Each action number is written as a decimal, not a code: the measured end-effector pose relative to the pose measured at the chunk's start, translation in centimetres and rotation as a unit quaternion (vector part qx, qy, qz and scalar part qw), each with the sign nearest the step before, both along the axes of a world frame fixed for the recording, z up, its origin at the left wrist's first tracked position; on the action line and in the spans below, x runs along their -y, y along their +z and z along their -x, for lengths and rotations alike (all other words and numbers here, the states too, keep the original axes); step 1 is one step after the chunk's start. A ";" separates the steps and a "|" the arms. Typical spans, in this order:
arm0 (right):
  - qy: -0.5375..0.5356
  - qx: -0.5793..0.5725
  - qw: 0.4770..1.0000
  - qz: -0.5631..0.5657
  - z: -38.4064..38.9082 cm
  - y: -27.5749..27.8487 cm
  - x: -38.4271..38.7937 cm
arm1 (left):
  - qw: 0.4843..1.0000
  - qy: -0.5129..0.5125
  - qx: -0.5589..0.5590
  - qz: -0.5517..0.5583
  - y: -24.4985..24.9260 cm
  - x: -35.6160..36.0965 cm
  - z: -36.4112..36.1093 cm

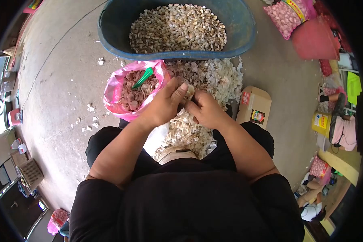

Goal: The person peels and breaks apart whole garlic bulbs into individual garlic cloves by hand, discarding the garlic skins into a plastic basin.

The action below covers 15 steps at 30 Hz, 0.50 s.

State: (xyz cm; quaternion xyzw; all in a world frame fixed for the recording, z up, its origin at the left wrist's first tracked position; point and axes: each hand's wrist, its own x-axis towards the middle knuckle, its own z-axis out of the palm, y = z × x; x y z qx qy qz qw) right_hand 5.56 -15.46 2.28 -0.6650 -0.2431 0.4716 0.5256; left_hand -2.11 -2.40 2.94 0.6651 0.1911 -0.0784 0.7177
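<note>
A pale piece of garlic (190, 91) sits between my two hands, in front of my lap. The fingers of my left hand (168, 101) are closed on it, the thumb lying along its near side. From the other side, my right hand (207, 110) pinches it with thumb and forefinger; its underside is hidden. Just left of my hands, a pink plastic bag (111, 93) holds reddish-brown skins (132, 99), with a green handle (143, 78) sticking out. Papery white peelings (185, 133) heap up between my legs.
Ahead stands a large blue tub (173, 55) of loose garlic cloves (177, 28). More peelings (224, 78) spread before it. On the right lie an open cardboard box (254, 105), a net sack of garlic (284, 18) and a red tub (315, 39). Other people (345, 131) sit at far right.
</note>
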 end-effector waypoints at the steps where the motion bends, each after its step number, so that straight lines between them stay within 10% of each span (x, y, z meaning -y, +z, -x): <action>1: 0.012 0.015 1.000 -0.009 0.0 0.1 0.2 | 0.988 0.038 0.096 -0.114 -0.9 0.8 0.0; 8: 0.090 0.082 0.992 -0.019 -0.3 0.6 1.2 | 0.974 0.072 0.168 -0.138 -0.6 1.8 0.9; 11: 0.126 0.094 0.987 -0.040 1.0 1.1 1.2 | 0.986 0.127 0.011 0.109 -1.7 0.2 1.1; 15: 0.135 0.182 0.974 -0.012 0.1 0.6 1.1 | 0.993 0.071 -0.021 0.097 -0.4 -0.9 0.8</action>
